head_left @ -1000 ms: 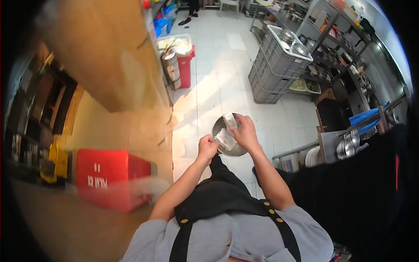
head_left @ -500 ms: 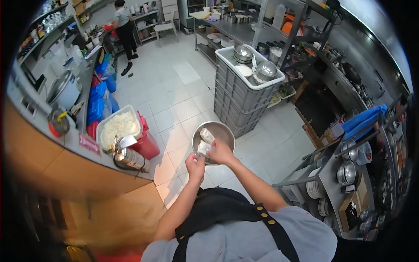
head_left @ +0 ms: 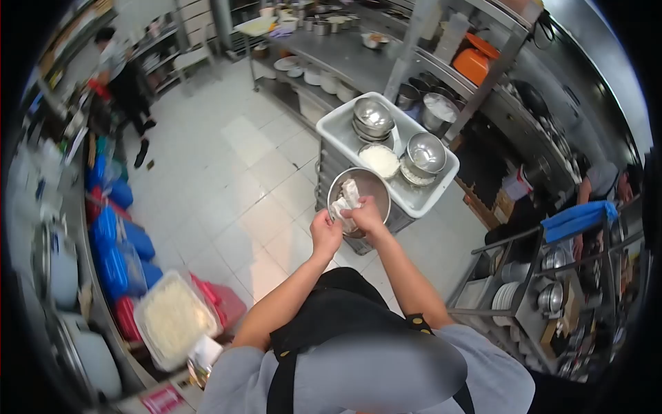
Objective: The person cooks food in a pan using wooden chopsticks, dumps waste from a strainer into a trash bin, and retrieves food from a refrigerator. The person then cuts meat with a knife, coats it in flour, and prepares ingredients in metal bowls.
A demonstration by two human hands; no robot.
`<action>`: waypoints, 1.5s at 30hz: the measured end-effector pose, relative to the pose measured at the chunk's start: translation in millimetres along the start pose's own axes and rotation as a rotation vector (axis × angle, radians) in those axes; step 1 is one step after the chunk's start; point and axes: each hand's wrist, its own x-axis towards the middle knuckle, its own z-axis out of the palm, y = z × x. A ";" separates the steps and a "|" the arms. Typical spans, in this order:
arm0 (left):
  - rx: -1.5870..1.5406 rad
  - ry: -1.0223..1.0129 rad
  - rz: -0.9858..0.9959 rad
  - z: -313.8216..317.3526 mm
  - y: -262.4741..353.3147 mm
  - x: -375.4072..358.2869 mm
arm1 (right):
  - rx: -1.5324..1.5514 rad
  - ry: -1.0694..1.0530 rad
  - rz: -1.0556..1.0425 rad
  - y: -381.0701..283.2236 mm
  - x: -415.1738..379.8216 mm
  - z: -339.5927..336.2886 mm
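A round metal bowl (head_left: 378,181) is held out in front of me, its far right side overlapping the crate stack. Two white pieces lie inside it, perhaps wrapped packets: an upright white piece (head_left: 352,190) and a lower white piece (head_left: 338,207). My left hand (head_left: 327,234) is closed at the bowl's near left rim, fingertips right by the lower piece. Reaching over the near right rim, my right hand (head_left: 367,216) has its fingers closed at the white pieces inside.
Ahead, a white tub (head_left: 441,181) on stacked grey crates (head_left: 329,165) holds metal bowls (head_left: 425,153) and white food (head_left: 380,161). A tub of white shreds (head_left: 176,321) stands left. One person (head_left: 123,79) works far left; another (head_left: 601,181) is at right beyond the rack (head_left: 493,312).
I have moved forward and the view has turned; the crate stack is now closer, right beyond the bowl. Both hands remain at the bowl.
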 end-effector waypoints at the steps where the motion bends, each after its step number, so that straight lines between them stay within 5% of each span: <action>1: -0.030 -0.048 0.041 11.2 2.7 25.3 | 0.023 0.029 0.015 -11.5 18.0 -5.2; 5: -0.052 -0.199 0.073 56.1 13.2 123.2 | 0.065 0.225 -0.095 -52.9 88.2 -25.3; 7: -0.019 -0.266 0.095 73.6 14.4 165.1 | -0.270 0.432 -0.452 -60.0 125.4 -30.9; 9: -0.247 -0.396 -0.100 98.6 12.1 215.1 | -0.260 0.479 -0.524 -70.6 165.2 -46.2; 11: -0.273 -0.456 -0.065 115.4 22.1 256.9 | 0.608 0.205 -0.357 -89.5 200.8 -65.2; 13: -0.304 -0.494 -0.261 128.4 36.5 289.3 | 0.759 0.139 -0.265 -108.9 228.3 -87.7; 17: -0.328 -0.555 -0.331 152.4 64.6 342.3 | 0.188 0.224 -0.309 -143.6 268.4 -118.9; 19: -0.352 -0.608 -0.339 172.4 57.7 369.2 | -0.282 0.772 -0.609 -172.9 274.1 -143.6; 23: -0.365 -0.711 -0.407 198.9 76.0 401.7 | -0.011 1.283 -0.835 -253.3 308.5 -224.4; 25: -0.404 -0.796 -0.381 213.4 86.1 416.2 | -0.210 1.491 -0.824 -279.2 345.8 -254.7; 31: -0.421 -0.885 -0.406 214.9 116.4 453.0 | 0.043 1.475 -0.684 -314.5 401.4 -287.0; 32: -0.392 -0.923 -0.400 211.1 117.7 461.8 | -0.090 1.601 -0.880 -315.7 405.2 -289.8; 37: -0.343 -0.916 -0.373 198.5 112.4 505.0 | -0.076 1.593 -1.310 -317.2 368.8 -286.9; 39: -0.312 -0.915 -0.365 193.3 116.4 514.8 | -0.254 1.515 -1.240 -321.4 328.7 -272.5; 43: -0.230 -0.948 -0.340 185.9 123.3 528.4 | -0.867 0.808 -0.997 -322.9 254.3 -236.1; 45: -0.185 -0.968 -0.331 184.0 120.6 531.5 | -1.185 0.496 -0.625 -320.6 235.3 -212.1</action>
